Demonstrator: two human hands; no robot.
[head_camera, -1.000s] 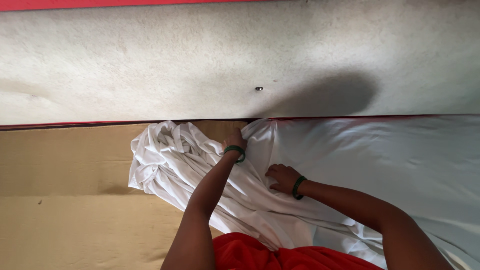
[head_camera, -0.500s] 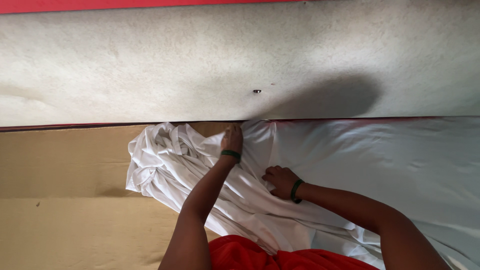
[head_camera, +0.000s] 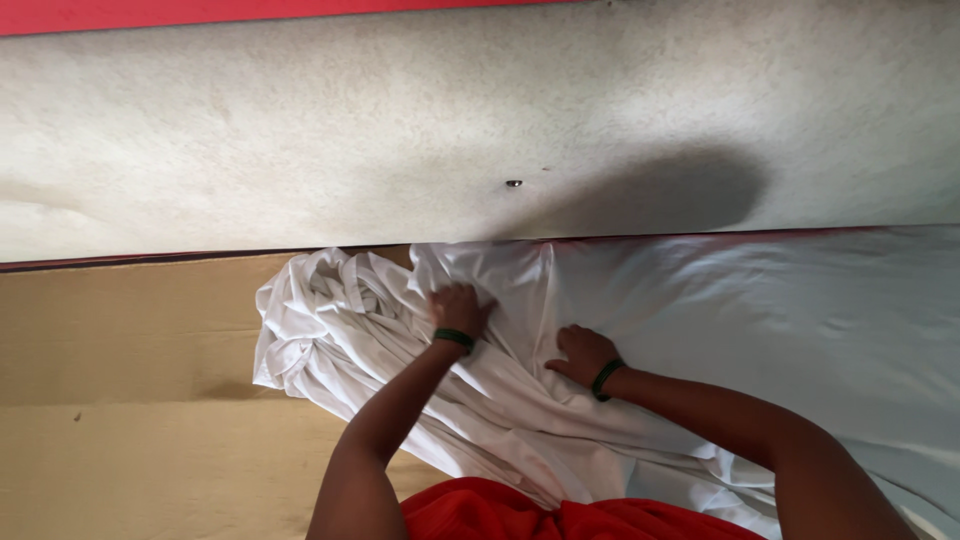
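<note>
A large white cloth (head_camera: 700, 310) lies spread to the right and bunched into crumpled folds (head_camera: 320, 320) on the left, over a tan mat (head_camera: 130, 400). My left hand (head_camera: 460, 306), with a green bangle on the wrist, rests palm down on the cloth next to the bunched folds, fingers apart. My right hand (head_camera: 583, 351), also with a green bangle, presses flat on the cloth a little to the right and nearer to me. Neither hand pinches the fabric. The cloth's upper edge reaches the foot of the wall.
A rough whitish wall (head_camera: 400, 120) with a small metal stud (head_camera: 514, 184) rises behind the mat; a red band (head_camera: 200, 12) runs along the top. My red garment (head_camera: 520, 515) shows at the bottom edge. A shadow falls on the wall at right.
My left hand let go of the cloth's upper edge near the wall and slid down onto the cloth, palm flat. The cloth corner now lies spread up there. My right hand shifted slightly right.
</note>
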